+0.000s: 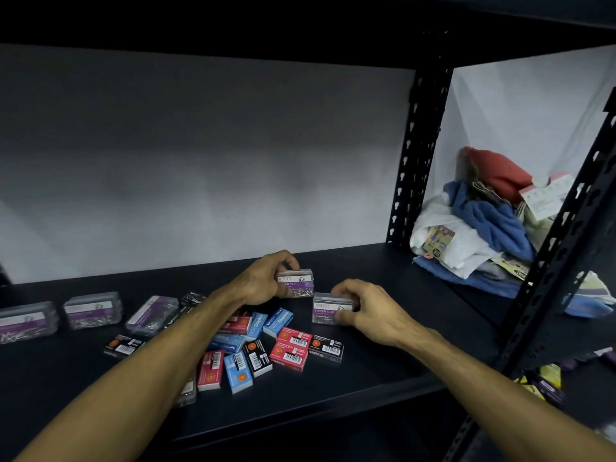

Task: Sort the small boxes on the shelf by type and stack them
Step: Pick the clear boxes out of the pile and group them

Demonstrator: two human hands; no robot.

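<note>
On the black shelf [383, 328], my left hand [263, 278] grips a clear paper clip box with a purple label [296, 284]. To its right, my right hand [363, 311] grips a second paper clip box [328, 310] that rests on the shelf. Three more clear paper clip boxes lie at the left: one [26, 323], another [93, 310] and a tilted one [151, 315]. Below my hands lies a loose heap of small staple boxes: red [288, 356], blue [238, 371] and black [326, 348], partly hidden by my left forearm.
A black perforated upright [416, 155] stands at the back right, another [566, 235] at the front right. Behind them lies a pile of cloths and packets [483, 221]. A grey wall backs the shelf. Small packets [546, 378] sit on a lower level at the right.
</note>
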